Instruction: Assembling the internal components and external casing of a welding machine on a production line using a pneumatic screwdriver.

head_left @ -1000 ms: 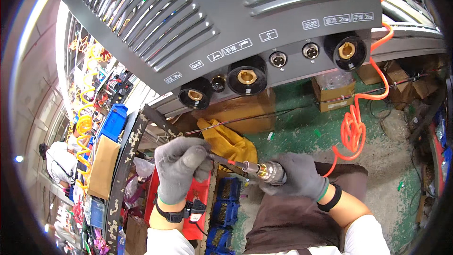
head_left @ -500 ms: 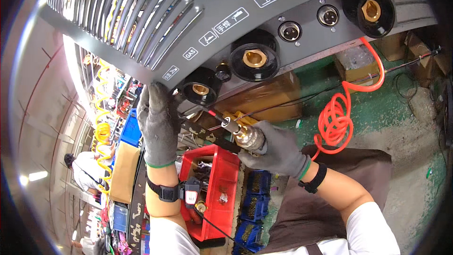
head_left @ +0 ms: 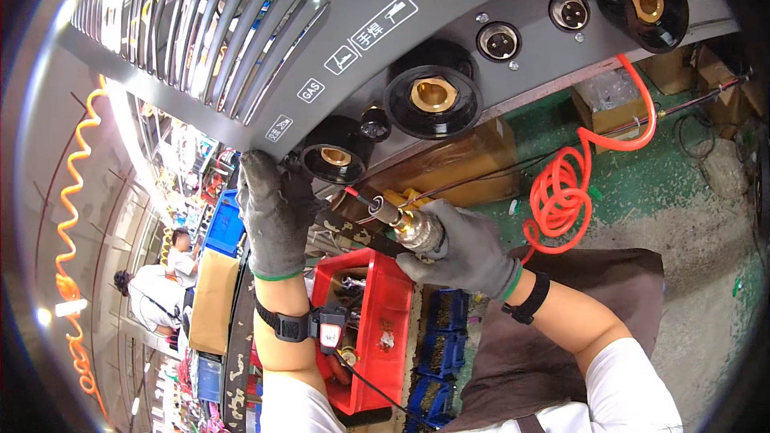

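Observation:
A dark grey machine housing (head_left: 321, 0) with slotted vents, printed symbols and brass-centred black sockets fills the top. My left hand (head_left: 274, 212), in a grey glove, is closed at its lower left corner, fingers up against the panel edge; whatever lies between the fingers and thumb is hidden. Wrapped around a silver power screwdriver (head_left: 419, 232) is my gloved right hand (head_left: 469, 250). The tool points up and left, its red-tipped bit just below the leftmost black socket (head_left: 335, 159) and apart from it. The middle black socket (head_left: 434, 98) is above the tool.
Below my hands stands a red bin (head_left: 385, 337) of tools and parts, beside several blue bins (head_left: 441, 357) of small parts. A red coiled hose (head_left: 560, 192) hangs at the right. Cardboard boxes (head_left: 469, 156) stand behind. People (head_left: 154, 297) are far left.
The housing appears larger, and its symbols and sockets have shifted in view. My right hand and the screwdriver are slightly lower left in the picture. My left hand keeps its place at the corner.

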Action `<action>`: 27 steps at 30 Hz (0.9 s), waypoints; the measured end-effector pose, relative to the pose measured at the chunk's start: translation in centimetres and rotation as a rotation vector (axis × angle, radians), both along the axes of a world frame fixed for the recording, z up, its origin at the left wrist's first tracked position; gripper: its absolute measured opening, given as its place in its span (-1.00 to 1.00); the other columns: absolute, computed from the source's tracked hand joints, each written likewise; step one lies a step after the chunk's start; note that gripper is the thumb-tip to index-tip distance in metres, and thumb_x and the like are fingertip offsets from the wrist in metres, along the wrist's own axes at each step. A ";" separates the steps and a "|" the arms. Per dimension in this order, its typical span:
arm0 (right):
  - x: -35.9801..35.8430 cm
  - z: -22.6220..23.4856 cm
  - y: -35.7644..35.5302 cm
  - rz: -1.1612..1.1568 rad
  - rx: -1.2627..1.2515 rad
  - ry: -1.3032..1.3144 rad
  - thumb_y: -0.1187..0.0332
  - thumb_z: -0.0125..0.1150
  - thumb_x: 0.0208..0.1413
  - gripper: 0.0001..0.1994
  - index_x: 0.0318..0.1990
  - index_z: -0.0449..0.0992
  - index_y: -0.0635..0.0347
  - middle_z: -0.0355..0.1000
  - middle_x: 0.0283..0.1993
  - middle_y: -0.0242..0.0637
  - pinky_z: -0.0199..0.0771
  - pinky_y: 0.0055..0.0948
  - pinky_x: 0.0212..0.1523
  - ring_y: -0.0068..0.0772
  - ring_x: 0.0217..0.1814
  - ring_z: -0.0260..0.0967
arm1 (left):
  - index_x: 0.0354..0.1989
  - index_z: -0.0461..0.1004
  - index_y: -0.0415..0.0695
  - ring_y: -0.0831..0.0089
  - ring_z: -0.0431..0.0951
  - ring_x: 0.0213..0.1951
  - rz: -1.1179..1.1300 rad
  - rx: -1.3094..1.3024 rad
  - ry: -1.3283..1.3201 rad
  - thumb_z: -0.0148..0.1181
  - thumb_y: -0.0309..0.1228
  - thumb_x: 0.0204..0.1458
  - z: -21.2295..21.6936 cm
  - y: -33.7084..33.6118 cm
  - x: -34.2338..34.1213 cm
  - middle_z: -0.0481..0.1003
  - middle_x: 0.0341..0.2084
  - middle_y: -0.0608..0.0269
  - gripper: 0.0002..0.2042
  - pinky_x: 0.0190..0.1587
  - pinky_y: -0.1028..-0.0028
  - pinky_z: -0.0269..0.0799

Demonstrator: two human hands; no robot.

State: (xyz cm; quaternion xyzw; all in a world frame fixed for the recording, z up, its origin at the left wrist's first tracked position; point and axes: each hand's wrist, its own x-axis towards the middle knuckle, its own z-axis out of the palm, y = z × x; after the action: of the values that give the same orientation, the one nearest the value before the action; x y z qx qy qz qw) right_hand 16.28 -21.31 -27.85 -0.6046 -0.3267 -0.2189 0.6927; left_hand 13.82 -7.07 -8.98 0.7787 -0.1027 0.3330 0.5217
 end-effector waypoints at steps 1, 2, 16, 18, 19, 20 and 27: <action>0.1 0.0 0.1 -0.007 -0.015 0.003 0.04 0.43 -0.16 -0.49 -0.11 0.41 0.11 0.52 -0.34 -0.15 0.54 -0.21 -0.29 -0.07 -0.28 0.54 | 0.17 0.31 -0.18 0.37 0.51 -0.09 0.031 0.005 0.021 0.06 0.17 0.17 0.0 0.3 0.0 0.45 -0.05 0.16 -0.35 -0.04 0.35 0.46; 0.2 0.0 0.2 -0.007 -0.004 0.001 0.04 0.43 -0.16 -0.49 -0.12 0.41 0.11 0.52 -0.35 -0.15 0.54 -0.21 -0.29 -0.06 -0.28 0.54 | 0.16 0.31 -0.19 0.36 0.51 -0.07 0.050 0.218 -0.037 0.04 0.16 0.18 0.0 0.7 0.1 0.45 -0.05 0.16 -0.36 -0.02 0.35 0.45; -0.7 0.4 0.3 0.063 0.022 0.060 0.06 0.46 -0.16 -0.48 -0.10 0.40 0.09 0.53 -0.29 -0.13 0.53 -0.21 -0.27 -0.06 -0.23 0.55 | 0.29 0.14 -0.32 0.16 0.39 0.17 0.021 0.375 -0.026 0.15 -0.09 0.19 -0.4 4.0 0.4 0.31 0.20 -0.04 -0.34 0.29 0.21 0.21; -0.7 0.3 0.4 0.044 0.011 0.041 0.05 0.46 -0.16 -0.48 -0.10 0.40 0.09 0.53 -0.29 -0.13 0.53 -0.22 -0.27 -0.06 -0.23 0.55 | 0.29 0.16 -0.30 0.15 0.39 0.19 0.096 0.367 -0.023 0.09 -0.01 0.21 -0.4 4.1 0.6 0.32 0.22 -0.05 -0.33 0.31 0.21 0.21; -0.7 0.3 0.4 0.027 -0.002 0.034 0.05 0.46 -0.16 -0.48 -0.10 0.40 0.10 0.53 -0.30 -0.13 0.53 -0.22 -0.27 -0.06 -0.24 0.55 | 0.25 0.20 -0.29 0.21 0.41 0.12 0.192 0.549 -0.085 0.03 0.03 0.24 -0.4 4.1 0.8 0.35 0.14 0.00 -0.36 0.24 0.24 0.25; -0.6 0.2 0.5 0.024 0.010 0.024 0.05 0.46 -0.16 -0.48 -0.10 0.40 0.10 0.53 -0.30 -0.13 0.53 -0.22 -0.27 -0.06 -0.24 0.55 | 0.21 0.24 -0.28 0.26 0.43 0.06 0.200 0.582 -0.132 -0.02 0.06 0.26 -0.4 4.1 1.0 0.37 0.06 0.04 -0.38 0.16 0.27 0.30; -0.6 0.1 0.5 0.028 0.057 0.016 0.07 0.47 -0.16 -0.49 -0.13 0.41 0.13 0.52 -0.31 -0.14 0.53 -0.23 -0.28 -0.08 -0.26 0.55 | 0.05 0.35 -0.28 0.48 0.45 -0.18 0.162 0.309 -0.117 -0.05 0.00 0.30 -0.9 2.4 0.7 0.44 -0.19 0.19 -0.50 -0.11 0.44 0.44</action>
State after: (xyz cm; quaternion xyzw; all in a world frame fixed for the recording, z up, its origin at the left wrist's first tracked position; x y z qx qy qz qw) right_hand 15.70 -20.79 -27.79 -0.5818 -0.3234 -0.2135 0.7151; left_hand 14.51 -4.67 -9.92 0.8346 -0.1196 0.3989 0.3606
